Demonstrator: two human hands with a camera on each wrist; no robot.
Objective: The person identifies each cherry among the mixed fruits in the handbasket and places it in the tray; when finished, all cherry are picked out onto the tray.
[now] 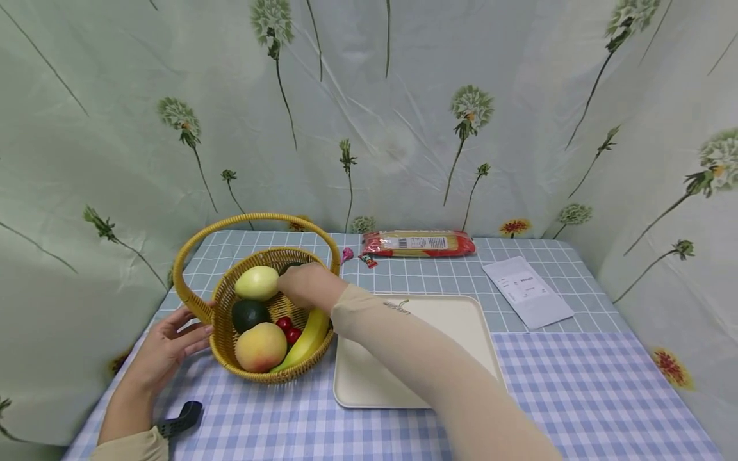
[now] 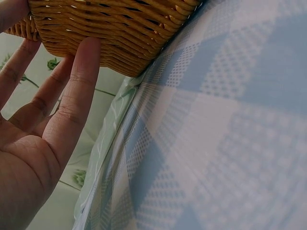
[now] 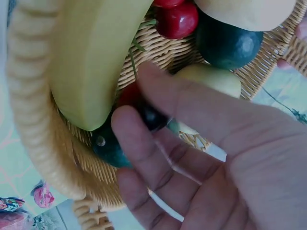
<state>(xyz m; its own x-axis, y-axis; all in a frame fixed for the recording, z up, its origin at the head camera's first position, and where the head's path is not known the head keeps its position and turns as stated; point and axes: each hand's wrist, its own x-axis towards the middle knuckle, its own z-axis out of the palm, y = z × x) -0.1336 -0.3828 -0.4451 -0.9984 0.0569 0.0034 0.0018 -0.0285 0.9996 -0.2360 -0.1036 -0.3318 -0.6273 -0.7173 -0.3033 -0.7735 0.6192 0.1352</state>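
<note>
A yellow wicker basket (image 1: 277, 378) with a tall handle stands on the left of the table. Lightly bent fingers of my left hand (image 1: 161, 352) touch its left side by the handle base; the left wrist view shows fingertips against the weave. My right hand (image 1: 308, 286) reaches inside, and between thumb and forefinger it pinches a dark red cherry (image 3: 128, 96) with a green stem. Around it lie a banana (image 1: 308, 339), a peach (image 1: 261, 347), a pale yellow oval fruit (image 1: 257, 283), a dark green fruit (image 1: 250, 315) and more cherries (image 1: 292, 335). Another dark green fruit (image 3: 110, 146) is partly hidden.
To the right of the basket lies a cream tray (image 1: 369, 384), partly under my right forearm. Behind it are a red and yellow packet (image 1: 419, 244) and small wrapped candies (image 1: 347, 254). A white labelled envelope (image 1: 528, 292) rests at the right.
</note>
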